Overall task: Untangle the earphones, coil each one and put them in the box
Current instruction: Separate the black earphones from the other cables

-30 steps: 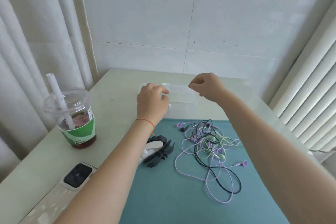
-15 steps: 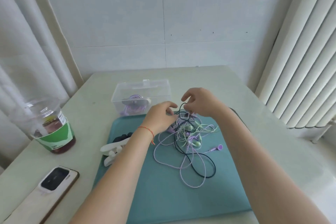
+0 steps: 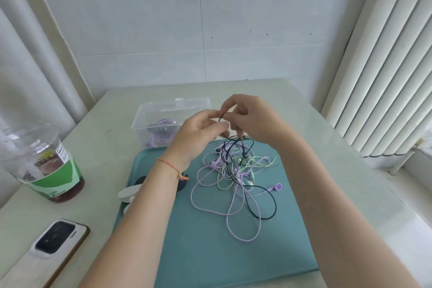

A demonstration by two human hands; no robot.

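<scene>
Head view, centre of frame: left hand (image 3: 198,133) and right hand (image 3: 252,119) raised together above the teal mat (image 3: 210,252), fingers curled, both pinching the black earphone cable (image 3: 254,192) between them. Forearms enter from the lower edge. Tangled earphones (image 3: 233,177), purple, green and black, lie on the mat below the hands. Clear box (image 3: 161,119), upper centre-left on the surface (image 3: 112,128), holds a coiled purple earphone (image 3: 161,131).

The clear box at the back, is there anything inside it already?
Yes: the clear box holds one coiled purple earphone. The left hand covers its right end, so anything there stays hidden.
</scene>
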